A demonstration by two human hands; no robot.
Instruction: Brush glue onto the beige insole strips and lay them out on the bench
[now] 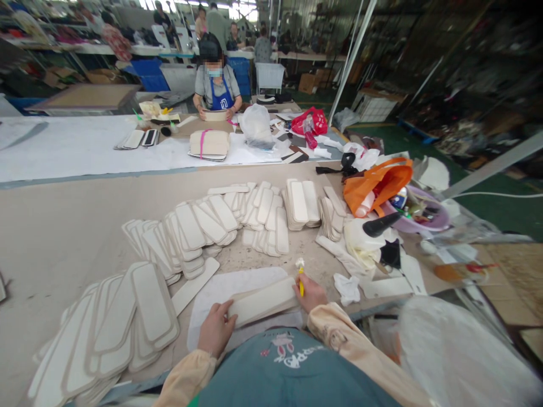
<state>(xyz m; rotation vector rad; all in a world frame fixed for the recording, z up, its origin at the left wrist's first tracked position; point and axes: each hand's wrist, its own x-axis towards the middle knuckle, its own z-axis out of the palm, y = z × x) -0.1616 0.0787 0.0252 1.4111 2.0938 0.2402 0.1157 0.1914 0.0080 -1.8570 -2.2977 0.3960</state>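
You seemed to be steadying the pale strips [263, 304] for the yellow-handled tool [301, 281]; next called, probably, for aligned edges. Long, flat and overlapping, they lay above a white sheet [198, 311] on the surface [63, 209]. Your left hand [217, 327], half curled, gripped one end; your right hand [311, 293] closed round the tool.

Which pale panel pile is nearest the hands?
The pile on the white sheet, left hand on its left end; the other piles lie left of or beyond it.
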